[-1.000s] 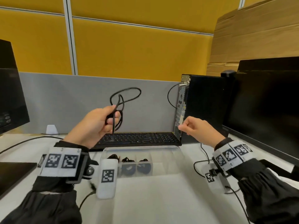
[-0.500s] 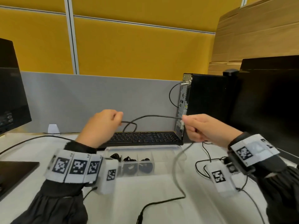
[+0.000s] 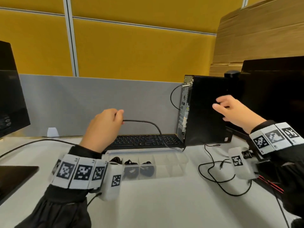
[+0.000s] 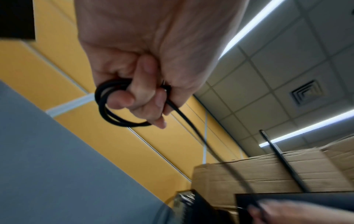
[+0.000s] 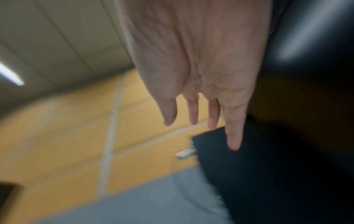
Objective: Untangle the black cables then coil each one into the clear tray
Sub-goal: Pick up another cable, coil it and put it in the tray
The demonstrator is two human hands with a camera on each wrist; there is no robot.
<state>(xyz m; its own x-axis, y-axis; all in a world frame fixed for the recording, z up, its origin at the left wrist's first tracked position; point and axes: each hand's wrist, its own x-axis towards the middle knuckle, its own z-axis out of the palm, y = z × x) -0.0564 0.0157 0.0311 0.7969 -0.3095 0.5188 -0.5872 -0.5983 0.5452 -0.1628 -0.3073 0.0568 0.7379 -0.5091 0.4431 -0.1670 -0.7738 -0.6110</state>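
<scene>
Three coils fill the clear tray (image 3: 167, 163); left hand (image 3: 102, 127) pinches a half-wound black cable (image 3: 148, 123), right hand (image 3: 233, 111) spread empty, another cable (image 3: 218, 180) waiting.

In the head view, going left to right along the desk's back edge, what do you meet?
Left monitor → left hand gripping the black cable → keyboard → computer tower → right hand, open → right monitor.
</scene>
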